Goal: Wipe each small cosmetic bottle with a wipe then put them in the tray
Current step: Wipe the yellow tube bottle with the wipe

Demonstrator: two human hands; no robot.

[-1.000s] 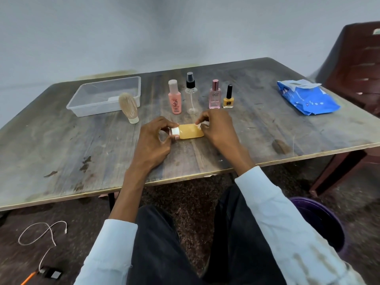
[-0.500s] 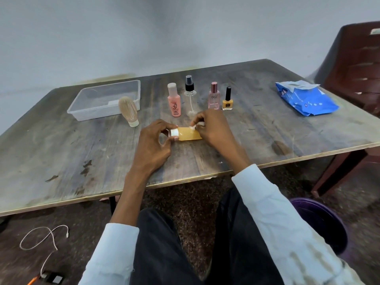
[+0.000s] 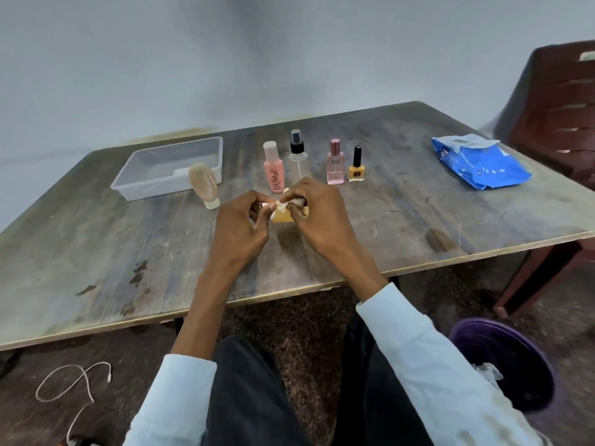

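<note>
Far out to the left of my fingers sits the clear tray (image 3: 167, 169), with the beige ribbed bottle (image 3: 203, 185) standing just in front of its near right corner. My left hand (image 3: 240, 231) curls its fingers round the white cap end of the little amber bottle (image 3: 283, 216), which lies on its side above the table (image 3: 96, 246), held between both hands. My right hand (image 3: 317, 217) pinches the bunched white wipe (image 3: 285, 205) against the bottle's top. I judge the bottle light, stiff and smooth, likely slick once damp, so the cap end is the surest hold. Just beyond my fingers stand the pink bottle (image 3: 273, 167), clear spray bottle (image 3: 298, 156), pink perfume (image 3: 335, 162) and yellow nail polish (image 3: 356, 165); the blue wipe pack (image 3: 479, 162) lies well to the right.
</note>
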